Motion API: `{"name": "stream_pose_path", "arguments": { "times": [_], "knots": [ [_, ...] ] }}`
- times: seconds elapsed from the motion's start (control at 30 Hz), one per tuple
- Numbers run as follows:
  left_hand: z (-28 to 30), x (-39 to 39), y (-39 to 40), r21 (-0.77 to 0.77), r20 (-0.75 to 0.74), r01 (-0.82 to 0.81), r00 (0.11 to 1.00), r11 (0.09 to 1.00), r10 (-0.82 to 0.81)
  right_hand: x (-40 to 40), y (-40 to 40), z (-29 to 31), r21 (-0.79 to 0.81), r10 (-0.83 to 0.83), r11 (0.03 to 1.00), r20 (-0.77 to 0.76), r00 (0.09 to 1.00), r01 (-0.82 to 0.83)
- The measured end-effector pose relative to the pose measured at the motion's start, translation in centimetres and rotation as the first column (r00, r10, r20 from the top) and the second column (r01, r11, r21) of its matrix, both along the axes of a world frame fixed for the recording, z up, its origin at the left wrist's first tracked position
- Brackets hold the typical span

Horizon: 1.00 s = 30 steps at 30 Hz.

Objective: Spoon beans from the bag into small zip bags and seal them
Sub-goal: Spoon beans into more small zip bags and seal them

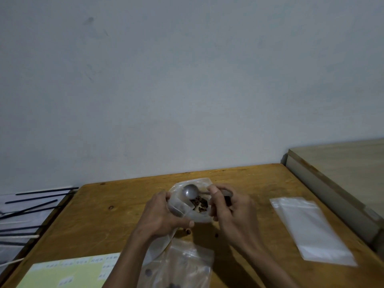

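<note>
Clear plastic crowds the middle of the table (259, 183): my left hand (160, 215) has its fingers curled round the side of the bean bag (199, 218), thumb pinching the lower edge, holding the mouth open. My right hand (230, 210) has its fingers folded round the handle of the spoon (189, 192), thumb on top. The bowl of the spoon sits at the bag's far rim, tipped so I see its rounded back; whether it carries anything I cannot tell. Brown beans (199, 203) lie in a small heap inside the bag, just below the bowl.

A small zip bag (187, 265) lies flat near the table edge, between my forearms, with a few dark spots showing through it that may be beans. A flat stack of empty zip bags (311, 229) rests well to the right.

Two stray beans (188, 231) already sit on the wood just under the bag, so spilling is my main worry. I judge the scoop is in hand, and the small bag is not held open by anything. If I lift a heaped spoon and carry it over with my left hand busy, beans may roll off onto the wood. Letting go of the bean bag could also let it slump and tip out its heap. A pale green sheet (62, 273) lies at the near left corner.
</note>
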<state>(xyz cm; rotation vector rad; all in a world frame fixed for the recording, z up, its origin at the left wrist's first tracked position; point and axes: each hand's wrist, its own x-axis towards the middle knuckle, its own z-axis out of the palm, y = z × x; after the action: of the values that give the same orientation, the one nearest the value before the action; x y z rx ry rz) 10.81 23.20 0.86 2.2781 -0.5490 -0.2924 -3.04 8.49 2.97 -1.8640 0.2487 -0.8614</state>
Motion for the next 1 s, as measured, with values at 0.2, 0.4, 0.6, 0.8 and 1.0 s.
{"name": "stream_pose_path", "arguments": {
  "times": [0.2, 0.4, 0.6, 0.8, 1.0],
  "knots": [
    [0.5, -0.2, -0.1, -0.019, 0.03, -0.006, 1.0, 1.0, 0.007, 1.2, -0.4, -4.2, -0.201, -0.178, 0.968, -0.143, 0.973, 0.148],
    [1.0, -0.6, -0.2, -0.041, 0.081, 0.032, 0.996, 0.999, -0.029, 2.2, 1.4, -5.8, 0.509, -0.121, 0.837, -0.188, 0.975, 0.202],
    [0.0, 0.0, 0.5, 0.008, 0.01, -0.027, 1.0, 1.0, 0.027, 0.8, -0.2, -2.7, 0.662, -0.097, 0.74, -0.072, 0.993, 0.12],
    [-0.3, 0.0, 0.5, 0.006, -0.008, -0.032, 0.999, 0.999, 0.032, 0.4, -0.7, 0.1, 0.601, -0.018, 0.799, 0.037, 0.999, -0.008],
    [0.1, -0.1, 0.4, -0.001, -0.012, -0.028, 1.0, 1.0, 0.028, 0.0, 0.5, -0.3, -0.126, 0.035, 0.991, -0.026, 0.999, -0.038]
  ]
}}
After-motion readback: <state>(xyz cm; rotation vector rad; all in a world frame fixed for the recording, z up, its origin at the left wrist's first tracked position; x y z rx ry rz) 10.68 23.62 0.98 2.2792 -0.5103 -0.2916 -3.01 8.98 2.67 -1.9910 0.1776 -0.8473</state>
